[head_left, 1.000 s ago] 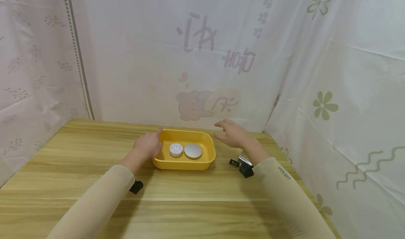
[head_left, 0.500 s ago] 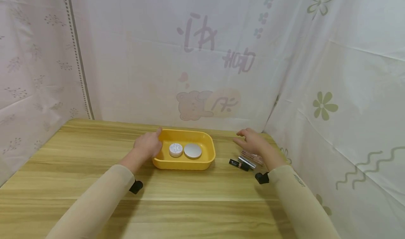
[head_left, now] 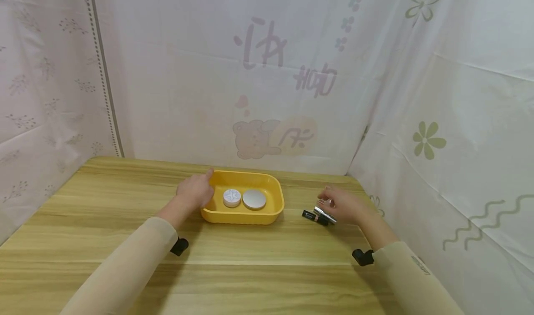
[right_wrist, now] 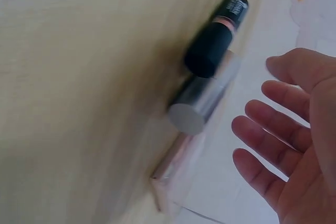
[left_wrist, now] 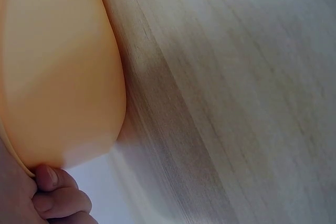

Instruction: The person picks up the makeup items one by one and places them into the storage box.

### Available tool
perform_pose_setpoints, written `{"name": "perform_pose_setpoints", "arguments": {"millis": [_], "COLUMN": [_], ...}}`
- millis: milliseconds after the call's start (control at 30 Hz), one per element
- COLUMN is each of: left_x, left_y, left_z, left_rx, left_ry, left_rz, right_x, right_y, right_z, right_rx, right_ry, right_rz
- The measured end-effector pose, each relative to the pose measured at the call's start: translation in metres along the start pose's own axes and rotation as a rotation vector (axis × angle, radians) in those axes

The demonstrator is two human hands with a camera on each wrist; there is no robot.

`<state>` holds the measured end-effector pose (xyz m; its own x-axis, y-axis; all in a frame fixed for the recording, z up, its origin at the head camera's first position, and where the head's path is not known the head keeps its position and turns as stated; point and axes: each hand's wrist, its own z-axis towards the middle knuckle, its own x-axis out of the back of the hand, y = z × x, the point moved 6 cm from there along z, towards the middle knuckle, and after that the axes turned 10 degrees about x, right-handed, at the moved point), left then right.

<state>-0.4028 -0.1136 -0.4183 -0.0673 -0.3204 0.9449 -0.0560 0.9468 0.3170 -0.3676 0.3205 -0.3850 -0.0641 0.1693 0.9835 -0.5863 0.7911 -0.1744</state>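
Observation:
A yellow plastic tray (head_left: 242,218) stands on the table, and my left hand (head_left: 193,191) grips its left end. In the left wrist view, fingertips (left_wrist: 60,198) curl at the tray's rim. Two round tins lie inside: a white one with a star pattern (head_left: 232,197) and a flat silver one (head_left: 254,198). To the right, my right hand (head_left: 344,205) hovers over a small group of cosmetics, its fingers loosely bent and holding nothing. The group has a black lipstick tube with a pink band (right_wrist: 210,45), a silver tube (right_wrist: 194,103) and a pinkish flat item (right_wrist: 173,158), partly hidden.
The wooden table (head_left: 233,278) ends at a patterned curtain (head_left: 187,97) behind. Another curtain (head_left: 471,134) hangs close along the right side. A black wrist camera mount (head_left: 363,257) sits below my right wrist.
My right hand has moved right and down from beside the tray to above the cosmetics. My left hand, the tray and the tins have stayed in place.

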Motion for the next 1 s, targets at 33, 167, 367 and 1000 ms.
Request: {"name": "perform_pose_setpoints", "arguments": {"millis": [33, 167, 367, 1000], "left_x": [0.0, 0.0, 0.001, 0.0], "left_y": [0.0, 0.0, -0.001, -0.002], "left_z": [0.0, 0.0, 0.0, 0.001], "left_rx": [0.0, -0.001, 0.003, -0.001], "left_ry": [0.0, -0.002, -0.006, 0.008], "left_rz": [0.001, 0.001, -0.01, 0.014], "right_x": [-0.002, -0.008, -0.013, -0.023], "right_y": [0.0, -0.001, 0.001, 0.011], "right_z": [-0.002, -0.007, -0.008, -0.001], "right_rx": [0.016, 0.075, 0.101, 0.1], "right_ry": [0.003, 0.018, 0.018, -0.001], "right_rz": [-0.015, -0.049, -0.097, -0.165]}}
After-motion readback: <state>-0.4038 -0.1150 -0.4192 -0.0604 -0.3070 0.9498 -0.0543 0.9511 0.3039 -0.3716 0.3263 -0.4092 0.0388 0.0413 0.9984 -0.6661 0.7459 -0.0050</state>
